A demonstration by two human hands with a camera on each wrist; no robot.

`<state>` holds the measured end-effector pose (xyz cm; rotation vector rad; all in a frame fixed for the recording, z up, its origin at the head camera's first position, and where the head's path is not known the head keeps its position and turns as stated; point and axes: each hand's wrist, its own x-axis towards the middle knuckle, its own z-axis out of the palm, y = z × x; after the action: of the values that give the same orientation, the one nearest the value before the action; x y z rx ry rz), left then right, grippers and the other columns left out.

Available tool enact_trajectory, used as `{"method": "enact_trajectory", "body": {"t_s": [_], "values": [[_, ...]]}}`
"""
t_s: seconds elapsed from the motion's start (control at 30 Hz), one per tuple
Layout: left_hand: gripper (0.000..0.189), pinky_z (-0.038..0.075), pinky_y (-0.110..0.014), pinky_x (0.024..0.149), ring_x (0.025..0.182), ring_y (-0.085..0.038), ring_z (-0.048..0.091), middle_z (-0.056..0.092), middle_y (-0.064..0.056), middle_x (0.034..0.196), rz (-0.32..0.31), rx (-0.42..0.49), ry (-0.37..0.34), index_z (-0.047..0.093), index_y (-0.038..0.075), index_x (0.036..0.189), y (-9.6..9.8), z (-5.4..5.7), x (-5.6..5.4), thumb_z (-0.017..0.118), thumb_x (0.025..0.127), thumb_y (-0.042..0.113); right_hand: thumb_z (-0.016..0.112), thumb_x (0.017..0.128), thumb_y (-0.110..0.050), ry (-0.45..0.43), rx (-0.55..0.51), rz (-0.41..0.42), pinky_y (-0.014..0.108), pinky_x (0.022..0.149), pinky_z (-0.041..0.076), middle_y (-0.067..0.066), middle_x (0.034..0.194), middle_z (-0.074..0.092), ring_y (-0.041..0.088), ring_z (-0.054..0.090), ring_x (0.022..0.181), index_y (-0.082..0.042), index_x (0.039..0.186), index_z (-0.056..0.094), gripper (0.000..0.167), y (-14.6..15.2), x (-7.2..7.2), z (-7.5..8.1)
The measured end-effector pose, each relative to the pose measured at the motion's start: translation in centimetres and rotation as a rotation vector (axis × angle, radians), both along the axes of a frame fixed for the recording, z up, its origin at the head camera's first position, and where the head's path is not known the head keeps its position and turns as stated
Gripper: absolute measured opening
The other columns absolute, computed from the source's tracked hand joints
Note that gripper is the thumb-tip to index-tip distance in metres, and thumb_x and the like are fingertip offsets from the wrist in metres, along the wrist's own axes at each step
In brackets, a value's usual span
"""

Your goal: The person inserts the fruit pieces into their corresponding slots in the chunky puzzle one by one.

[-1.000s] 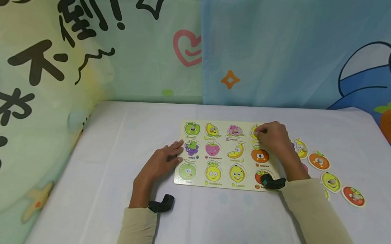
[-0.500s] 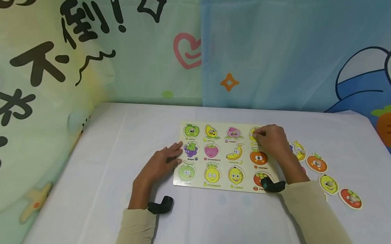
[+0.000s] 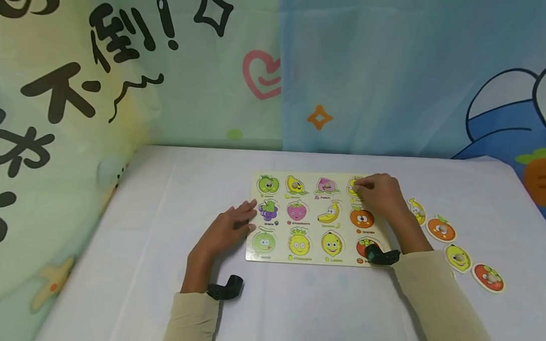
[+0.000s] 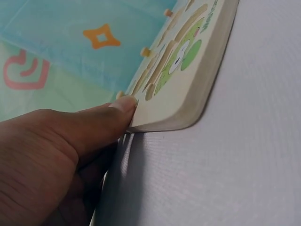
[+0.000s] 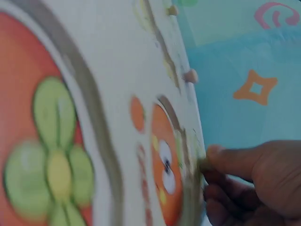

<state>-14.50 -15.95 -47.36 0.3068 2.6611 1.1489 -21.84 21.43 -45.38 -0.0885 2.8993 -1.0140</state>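
A cream fruit puzzle board (image 3: 279, 256) with labelled fruit slots lies on the table. My right hand (image 3: 382, 197) is over its top right corner, pinching the small knob of a yellow fruit puzzle piece (image 3: 352, 186) at that slot. Fingers cover most of this piece, so its fruit and how deep it sits are hidden. Pieces with knobs are in the neighbouring peach slot (image 3: 327, 186) and the yellow-fruit slot (image 3: 296, 185). My left hand (image 3: 226, 228) rests at the board's left edge with extended fingers; its thumb (image 4: 106, 117) touches the corner in the left wrist view.
Loose knobbed pieces lie right of the board: a banana (image 3: 417, 211), an orange (image 3: 441, 229), a lemon (image 3: 458, 258) and a tomato (image 3: 489, 278). The right forearm partly covers others. A printed cloth backdrop (image 3: 371, 68) rises behind the white table (image 3: 317, 312).
Both hands keep nearly the same places on the board. The view has tilted slightly, and the purple piece beside the right wrist is now hidden.
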Motion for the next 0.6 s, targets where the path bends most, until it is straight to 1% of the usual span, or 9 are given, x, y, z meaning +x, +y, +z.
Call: {"method": "enact_trajectory", "body": {"t_s": [0.13, 0.23, 0.3, 0.4, 0.47, 0.5, 0.53, 0.6], "values": [[0.044, 0.016, -0.035, 0.118, 0.141, -0.006, 0.026, 0.04, 0.016, 0.147, -0.003, -0.017, 0.01, 0.058, 0.013, 0.136, 0.1, -0.1, -0.1, 0.066, 0.093, 0.017, 0.058, 0.098, -0.023, -0.039, 0.004, 0.021, 0.051, 0.085, 0.046, 0.025, 0.116, 0.061, 0.037, 0.055, 0.104, 0.002, 0.121, 0.066, 0.035, 0.6, 0.6, 0.5], [0.044, 0.016, -0.034, 0.118, 0.141, -0.006, 0.025, 0.039, 0.015, 0.148, -0.01, -0.018, 0.012, 0.057, 0.013, 0.136, 0.2, 0.0, -0.1, 0.065, 0.094, 0.016, 0.057, 0.099, -0.026, -0.027, -0.02, 0.012, 0.051, 0.085, 0.047, 0.025, 0.118, 0.061, 0.037, 0.056, 0.104, 0.001, 0.126, 0.063, 0.039, 1.2, 1.4, 1.0], [0.044, 0.015, -0.034, 0.119, 0.142, -0.006, 0.025, 0.039, 0.015, 0.148, -0.016, -0.01, 0.009, 0.057, 0.012, 0.137, 0.2, 0.1, -0.2, 0.065, 0.094, 0.015, 0.056, 0.1, -0.027, -0.002, -0.036, -0.012, 0.052, 0.085, 0.047, 0.026, 0.12, 0.06, 0.038, 0.056, 0.106, 0.001, 0.128, 0.062, 0.04, 1.8, 2.0, 1.2], [0.044, 0.014, -0.034, 0.119, 0.142, -0.007, 0.025, 0.039, 0.013, 0.148, -0.02, -0.006, 0.013, 0.057, 0.01, 0.137, 0.3, 0.1, -0.2, 0.065, 0.094, 0.014, 0.054, 0.101, -0.024, 0.04, -0.039, -0.046, 0.05, 0.082, 0.049, 0.026, 0.122, 0.059, 0.039, 0.056, 0.107, 0.001, 0.128, 0.062, 0.038, 2.6, 2.7, 1.2], [0.044, 0.014, -0.034, 0.119, 0.142, -0.008, 0.025, 0.04, 0.012, 0.148, -0.017, -0.006, 0.014, 0.057, 0.009, 0.136, 0.3, 0.1, -0.1, 0.065, 0.094, 0.014, 0.055, 0.1, -0.024, 0.051, -0.014, -0.086, 0.046, 0.076, 0.052, 0.023, 0.121, 0.061, 0.035, 0.057, 0.106, -0.001, 0.127, 0.063, 0.036, 3.1, 3.0, 1.1], [0.044, 0.014, -0.035, 0.119, 0.142, -0.009, 0.025, 0.04, 0.011, 0.148, -0.016, -0.006, 0.016, 0.057, 0.009, 0.136, 0.2, 0.1, -0.1, 0.065, 0.093, 0.014, 0.055, 0.1, -0.023, 0.054, -0.006, -0.099, 0.045, 0.074, 0.052, 0.023, 0.121, 0.061, 0.035, 0.057, 0.105, -0.001, 0.126, 0.064, 0.035, 3.3, 3.2, 1.0], [0.044, 0.015, -0.036, 0.119, 0.142, -0.01, 0.026, 0.04, 0.011, 0.149, -0.016, -0.004, 0.018, 0.057, 0.008, 0.136, 0.2, 0.1, 0.0, 0.065, 0.093, 0.014, 0.055, 0.1, -0.022, 0.054, 0.002, -0.112, 0.045, 0.074, 0.053, 0.022, 0.121, 0.061, 0.034, 0.057, 0.105, -0.001, 0.126, 0.064, 0.035, 3.6, 3.3, 0.9], [0.044, 0.015, -0.037, 0.119, 0.142, -0.011, 0.026, 0.04, 0.01, 0.149, -0.014, -0.001, 0.019, 0.057, 0.008, 0.136, 0.2, 0.1, 0.0, 0.065, 0.093, 0.013, 0.056, 0.1, -0.023, 0.046, 0.009, -0.136, 0.047, 0.078, 0.054, 0.022, 0.121, 0.061, 0.035, 0.056, 0.106, -0.002, 0.126, 0.064, 0.035, 4.1, 3.6, 0.9]]}}
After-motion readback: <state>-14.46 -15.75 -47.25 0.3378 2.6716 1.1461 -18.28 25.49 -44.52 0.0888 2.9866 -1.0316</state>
